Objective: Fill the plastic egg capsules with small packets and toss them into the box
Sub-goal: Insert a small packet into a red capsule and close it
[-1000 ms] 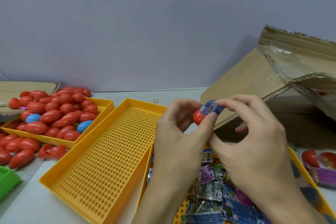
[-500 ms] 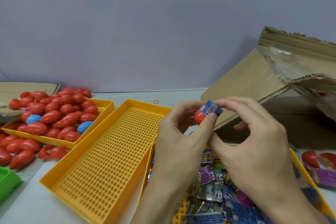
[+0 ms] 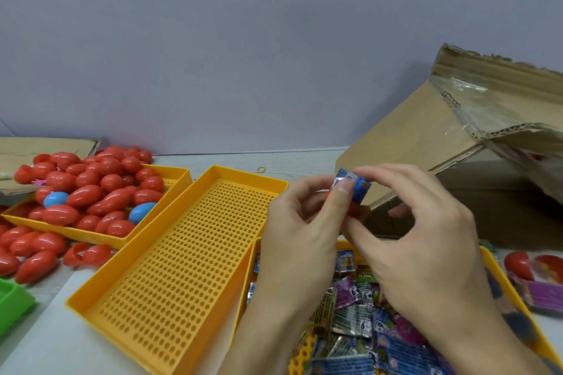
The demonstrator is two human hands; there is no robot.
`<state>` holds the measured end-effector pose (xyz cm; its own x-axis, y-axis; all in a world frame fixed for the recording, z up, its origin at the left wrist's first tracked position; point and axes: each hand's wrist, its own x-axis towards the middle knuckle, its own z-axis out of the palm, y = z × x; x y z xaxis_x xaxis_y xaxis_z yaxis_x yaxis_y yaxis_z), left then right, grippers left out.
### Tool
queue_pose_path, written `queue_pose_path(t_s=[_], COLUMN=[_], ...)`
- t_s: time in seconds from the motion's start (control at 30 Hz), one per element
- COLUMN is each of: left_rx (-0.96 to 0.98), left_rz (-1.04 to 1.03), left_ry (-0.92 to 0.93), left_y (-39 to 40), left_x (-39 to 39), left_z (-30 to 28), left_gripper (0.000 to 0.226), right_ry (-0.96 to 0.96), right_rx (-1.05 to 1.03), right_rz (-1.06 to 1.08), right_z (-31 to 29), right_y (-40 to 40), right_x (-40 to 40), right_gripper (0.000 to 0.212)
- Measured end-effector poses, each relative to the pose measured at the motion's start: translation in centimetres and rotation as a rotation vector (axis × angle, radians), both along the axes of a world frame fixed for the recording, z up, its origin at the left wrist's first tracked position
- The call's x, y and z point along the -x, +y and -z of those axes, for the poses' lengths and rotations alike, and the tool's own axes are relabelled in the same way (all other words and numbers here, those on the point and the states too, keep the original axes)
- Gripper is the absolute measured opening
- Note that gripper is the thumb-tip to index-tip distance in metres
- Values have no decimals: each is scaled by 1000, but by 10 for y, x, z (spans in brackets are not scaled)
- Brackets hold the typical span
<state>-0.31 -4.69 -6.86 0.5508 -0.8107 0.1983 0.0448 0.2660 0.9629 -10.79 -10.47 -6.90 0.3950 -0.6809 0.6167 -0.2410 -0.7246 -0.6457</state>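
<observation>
At far left, yellow tray (image 3: pixel 170 175) w/ red egg capsules (image 3: pixel 88 195), two blue. Centre: bare perforated tray (image 3: pixel 182 253) on bench (image 3: pixel 45 341). Left hand (image 3: pixel 300 231) & right hand (image 3: pixel 426 240) both pinch blue packet (image 3: pixel 355 184) at red capsule half (image 3: pixel 356 209), above packet tray (image 3: pixel 496 268). Right: cardboard box (image 3: pixel 426 131), tilted.

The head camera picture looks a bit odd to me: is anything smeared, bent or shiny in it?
In the head view, the right hand and the blue packet it pinches look slightly motion-smeared; the far table edge bows and the cardboard box leans, typical wide-angle distortion; the red egg capsules show small glossy highlights; lighting is soft, with only faint shadows beneath the empty yellow tray.
</observation>
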Motion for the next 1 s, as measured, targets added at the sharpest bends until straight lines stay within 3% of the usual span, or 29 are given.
queue_pose_path(t_s=[0.2,0.4,0.7,1.0], left_rx=[-10,-17,-71,-46], left_rz=[45,68,140,145], left_ry=[30,82,12,115], left_y=[-2,-2,-3,-6], left_x=[0,-1,1,-1], left_z=[3,3,8,14], left_gripper=[23,33,51,48], right_ry=[3,10,-85,-77], right_rx=[43,-45,-101,-197], right_rz=[38,-64,-126,-152], right_z=[3,0,2,0], right_y=[0,3,5,4], right_x=[-2,1,-2,2], right_gripper=[48,48,48,54])
